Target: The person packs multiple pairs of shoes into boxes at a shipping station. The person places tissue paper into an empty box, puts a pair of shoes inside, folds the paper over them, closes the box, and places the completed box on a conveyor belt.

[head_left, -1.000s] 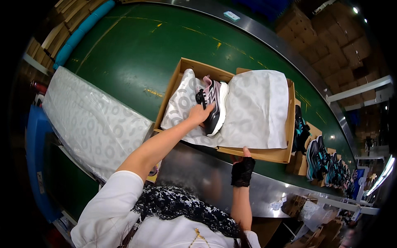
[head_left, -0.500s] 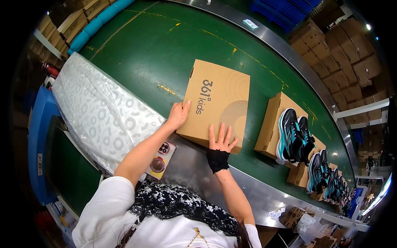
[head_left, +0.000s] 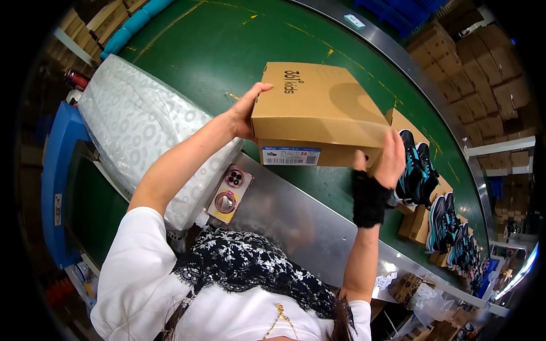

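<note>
A brown cardboard shoebox (head_left: pixel 321 113) is raised and tilted above the green conveyor belt, its lid on and a white-and-blue label (head_left: pixel 290 156) showing on the side near me. My left hand (head_left: pixel 245 112) grips its left side, thumb on the lid's edge and the other fingers partly hidden. At the right near corner my right hand (head_left: pixel 391 162), with a black lace cuff (head_left: pixel 368 199) on the wrist, is closed on the box. Just beyond that hand, black-and-teal sneakers (head_left: pixel 414 170) rest on another open box.
Patterned white paper (head_left: pixel 148 131) under clear plastic lies at left. A phone in a pink case (head_left: pixel 230 194) rests on the metal edge (head_left: pixel 301 221) in front of me. More sneakers on boxes (head_left: pixel 441 224) line the belt at right. Cartons (head_left: pixel 478 74) are stacked beyond.
The shoebox has been lifted and tipped, so its labelled side now shows. My right hand has moved from the lid's near edge to the box's right corner; my left hand has moved up with it.
</note>
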A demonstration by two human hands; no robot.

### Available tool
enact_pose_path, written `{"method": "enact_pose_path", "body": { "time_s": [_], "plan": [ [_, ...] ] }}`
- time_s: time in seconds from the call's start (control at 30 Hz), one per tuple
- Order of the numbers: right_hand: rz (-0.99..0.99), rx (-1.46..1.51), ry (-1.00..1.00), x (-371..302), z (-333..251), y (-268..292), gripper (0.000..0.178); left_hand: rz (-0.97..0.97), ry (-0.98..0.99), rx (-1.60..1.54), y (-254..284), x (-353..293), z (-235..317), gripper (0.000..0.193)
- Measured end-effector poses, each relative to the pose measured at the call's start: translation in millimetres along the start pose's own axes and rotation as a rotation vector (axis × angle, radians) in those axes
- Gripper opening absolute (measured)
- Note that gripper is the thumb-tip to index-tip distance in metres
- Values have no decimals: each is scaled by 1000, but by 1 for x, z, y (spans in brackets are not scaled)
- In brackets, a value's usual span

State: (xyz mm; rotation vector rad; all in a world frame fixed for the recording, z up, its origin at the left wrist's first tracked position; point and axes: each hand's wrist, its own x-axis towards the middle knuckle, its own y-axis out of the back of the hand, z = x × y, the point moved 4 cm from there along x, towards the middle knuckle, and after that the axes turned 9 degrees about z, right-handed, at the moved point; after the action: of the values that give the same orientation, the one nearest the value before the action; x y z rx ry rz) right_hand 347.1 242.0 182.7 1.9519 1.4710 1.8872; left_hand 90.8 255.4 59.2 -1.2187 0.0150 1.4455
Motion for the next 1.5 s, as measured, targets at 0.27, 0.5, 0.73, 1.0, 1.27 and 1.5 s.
{"method": "enact_pose_path", "body": {
  "time_s": [0.27, 0.5, 0.73, 1.0, 1.27, 1.5],
  "plan": [
    [-211, 76, -232, -97, 32, 17, 44, 185, -159, -33, 23, -101, 21, 59],
    [-352, 176, -240, -128, 54, 3, 39, 300, -530, -212, 57, -190, 15, 49],
    [-298, 170, -26, -138, 83, -18, 37, 726, -956, -655, 165, -276, -50, 57],
    [-148, -503, 31, -73, 162, 12, 63, 1025, -788, -830, 250, -269, -94, 84],
    [-452, -304, -13, -51, 197, -4, 55, 484, -777, 818, 10, -63, -85, 35],
    [-811, 110, -47, -24, 100, 60, 40, 12, -1251, 1033, -187, -41, -81, 36]
  ]
}}
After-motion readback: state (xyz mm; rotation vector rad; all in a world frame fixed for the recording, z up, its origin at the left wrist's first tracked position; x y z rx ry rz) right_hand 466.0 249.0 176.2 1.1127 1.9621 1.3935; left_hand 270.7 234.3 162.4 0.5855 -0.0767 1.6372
